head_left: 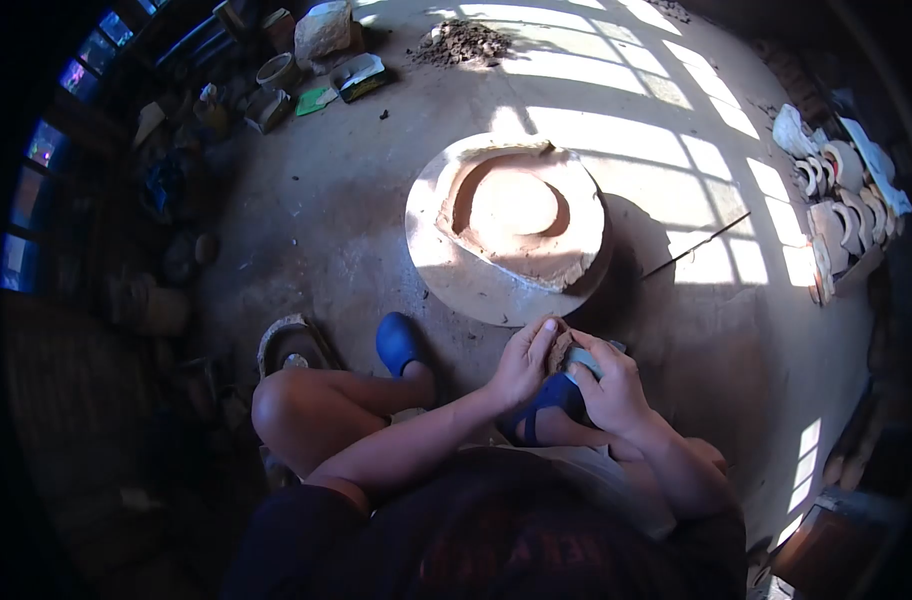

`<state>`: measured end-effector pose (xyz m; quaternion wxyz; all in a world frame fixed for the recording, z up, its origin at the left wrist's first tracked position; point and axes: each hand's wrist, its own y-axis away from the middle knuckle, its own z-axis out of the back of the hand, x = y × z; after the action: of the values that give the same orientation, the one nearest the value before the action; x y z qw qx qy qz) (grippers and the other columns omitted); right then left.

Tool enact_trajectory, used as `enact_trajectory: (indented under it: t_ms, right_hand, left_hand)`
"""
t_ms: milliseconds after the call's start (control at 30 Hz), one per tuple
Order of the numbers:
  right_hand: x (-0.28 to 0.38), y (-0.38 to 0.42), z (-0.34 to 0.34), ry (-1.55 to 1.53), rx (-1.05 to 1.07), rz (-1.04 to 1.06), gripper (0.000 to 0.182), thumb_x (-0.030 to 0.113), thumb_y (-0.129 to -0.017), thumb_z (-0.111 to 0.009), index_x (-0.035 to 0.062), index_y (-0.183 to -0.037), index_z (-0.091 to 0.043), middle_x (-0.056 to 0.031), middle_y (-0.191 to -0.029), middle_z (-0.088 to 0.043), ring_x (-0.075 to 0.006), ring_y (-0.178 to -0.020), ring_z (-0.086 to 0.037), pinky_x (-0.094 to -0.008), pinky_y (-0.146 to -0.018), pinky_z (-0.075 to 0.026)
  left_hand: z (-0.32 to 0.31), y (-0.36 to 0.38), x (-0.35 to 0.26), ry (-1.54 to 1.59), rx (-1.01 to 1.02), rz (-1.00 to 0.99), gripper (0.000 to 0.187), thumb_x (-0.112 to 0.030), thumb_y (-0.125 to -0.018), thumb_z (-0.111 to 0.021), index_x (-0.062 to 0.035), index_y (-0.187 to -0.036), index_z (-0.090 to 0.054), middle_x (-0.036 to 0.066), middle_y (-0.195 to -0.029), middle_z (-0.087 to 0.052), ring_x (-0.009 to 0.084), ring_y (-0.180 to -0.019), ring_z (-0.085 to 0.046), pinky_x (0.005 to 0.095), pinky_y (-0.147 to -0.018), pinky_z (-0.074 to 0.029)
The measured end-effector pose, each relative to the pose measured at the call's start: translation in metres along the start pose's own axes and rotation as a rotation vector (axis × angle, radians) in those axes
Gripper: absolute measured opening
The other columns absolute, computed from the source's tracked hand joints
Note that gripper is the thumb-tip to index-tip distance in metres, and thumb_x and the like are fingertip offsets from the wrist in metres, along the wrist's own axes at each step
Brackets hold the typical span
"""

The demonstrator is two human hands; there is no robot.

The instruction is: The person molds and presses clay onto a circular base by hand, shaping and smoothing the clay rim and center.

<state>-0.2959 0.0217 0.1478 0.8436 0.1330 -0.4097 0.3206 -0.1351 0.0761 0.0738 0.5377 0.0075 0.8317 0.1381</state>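
Observation:
My left hand point(524, 362) is closed around a small brown lump of clay point(560, 352), held in front of my body. Close beside it, my right hand point(613, 385) grips a pale blue-grey flat piece point(583, 362) whose exact kind I cannot make out. The piece meets or nearly meets the clay; my fingers hide the contact. Just beyond both hands is a round wheel-like disc point(431, 270). On it rests a broad clay form point(496, 262) with a curved raised wall and a rounded middle, its near right edge rough.
A thin dark stick point(698, 244) lies right of the disc. Curved clay pieces point(844, 222) are stacked at the right. Crumbled clay point(466, 44) is heaped at the back, near a bucket point(278, 71) and a green sheet point(316, 100). A curved clay piece point(276, 340) sits by my left knee.

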Motion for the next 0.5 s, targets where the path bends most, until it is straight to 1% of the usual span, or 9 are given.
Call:
enact_trajectory:
  t_ms: [33, 133, 200, 300, 367, 400, 433, 467, 500]
  right_hand:
    - [0.004, 0.008, 0.004, 0.063, 0.024, -0.038, 0.044, 0.004, -0.091, -0.065, -0.0009, -0.134, -0.061, -0.0250, -0.119, -0.069, -0.0389, -0.108, -0.070, -0.0413, -0.093, -0.055]
    - [0.012, 0.031, 0.013, 0.230, 0.064, -0.089, 0.047, 0.005, -0.092, -0.064, 0.0009, -0.139, -0.059, -0.0265, -0.118, -0.068, -0.0424, -0.108, -0.068, -0.0441, -0.093, -0.055]
    - [0.010, 0.045, 0.013, 0.310, 0.065, -0.047, 0.051, 0.005, -0.092, -0.063, 0.0023, -0.142, -0.056, -0.0256, -0.114, -0.068, -0.0427, -0.104, -0.068, -0.0458, -0.091, -0.055]
    - [0.005, 0.064, 0.020, 0.156, -0.162, -0.029, 0.055, 0.006, -0.092, -0.063, 0.0031, -0.146, -0.053, -0.0233, -0.109, -0.067, -0.0422, -0.098, -0.068, -0.0486, -0.088, -0.055]
    - [-0.006, 0.077, 0.039, 0.222, -0.166, -0.140, 0.057, 0.013, -0.092, -0.066, 0.0021, -0.146, -0.053, -0.0238, -0.114, -0.066, -0.0414, -0.106, -0.066, -0.0466, -0.094, -0.053]
    - [-0.019, 0.085, 0.049, 0.292, -0.138, -0.189, 0.059, 0.016, -0.092, -0.067, 0.0017, -0.147, -0.052, -0.0244, -0.119, -0.066, -0.0413, -0.112, -0.064, -0.0456, -0.097, -0.052]
    - [-0.031, 0.092, 0.056, 0.363, -0.108, -0.239, 0.060, 0.018, -0.092, -0.068, 0.0013, -0.147, -0.052, -0.0251, -0.123, -0.065, -0.0413, -0.117, -0.063, -0.0446, -0.101, -0.050]
    - [-0.042, 0.104, 0.053, 0.542, -0.169, -0.105, 0.061, 0.021, -0.092, -0.070, -0.0016, -0.146, -0.052, -0.0237, -0.131, -0.062, -0.0409, -0.125, -0.058, -0.0460, -0.106, -0.046]
    - [-0.032, 0.113, 0.049, 0.524, -0.231, -0.030, 0.062, 0.023, -0.092, -0.070, -0.0028, -0.145, -0.052, -0.0229, -0.132, -0.061, -0.0410, -0.125, -0.057, -0.0468, -0.106, -0.046]
  left_hand:
    - [-0.006, 0.004, -0.002, 0.119, 0.040, 0.051, 0.034, -0.034, -0.112, -0.048, -0.0035, -0.117, -0.062, 0.000, -0.086, -0.055, 0.0067, -0.072, -0.050, 0.0249, -0.061, -0.043]
    - [-0.022, 0.020, 0.005, 0.238, 0.139, 0.169, 0.035, -0.038, -0.111, -0.049, -0.0059, -0.116, -0.063, -0.002, -0.084, -0.055, 0.0049, -0.071, -0.048, 0.0234, -0.060, -0.040]
    - [-0.038, 0.025, 0.015, 0.145, 0.178, 0.106, 0.036, -0.040, -0.111, -0.050, -0.0061, -0.115, -0.063, -0.002, -0.081, -0.055, 0.0055, -0.068, -0.049, 0.0239, -0.059, -0.040]
    - [-0.048, 0.030, 0.022, 0.078, 0.115, 0.088, 0.036, -0.040, -0.110, -0.051, -0.0050, -0.112, -0.061, 0.001, -0.081, -0.057, 0.0086, -0.067, -0.053, 0.0253, -0.058, -0.042]
    - [-0.052, 0.027, 0.016, 0.008, -0.007, 0.112, 0.036, -0.039, -0.110, -0.051, -0.0037, -0.111, -0.061, 0.002, -0.084, -0.058, 0.0096, -0.069, -0.056, 0.0258, -0.058, -0.043]
    - [-0.054, 0.026, 0.010, 0.017, -0.008, 0.116, 0.037, -0.037, -0.111, -0.050, -0.0018, -0.109, -0.060, 0.004, -0.088, -0.059, 0.0118, -0.076, -0.062, 0.0270, -0.064, -0.050]
    - [-0.059, 0.027, 0.009, 0.085, 0.017, 0.117, 0.037, -0.037, -0.111, -0.049, -0.0014, -0.110, -0.060, 0.005, -0.091, -0.060, 0.0130, -0.079, -0.063, 0.0286, -0.068, -0.052]
    - [-0.065, 0.027, 0.009, 0.154, 0.043, 0.120, 0.038, -0.037, -0.111, -0.048, -0.0010, -0.111, -0.060, 0.007, -0.094, -0.062, 0.0143, -0.082, -0.065, 0.0302, -0.071, -0.054]
    - [-0.071, 0.029, 0.010, 0.223, 0.068, 0.125, 0.038, -0.037, -0.112, -0.047, -0.0005, -0.113, -0.060, 0.009, -0.097, -0.063, 0.0155, -0.085, -0.066, 0.0318, -0.075, -0.056]
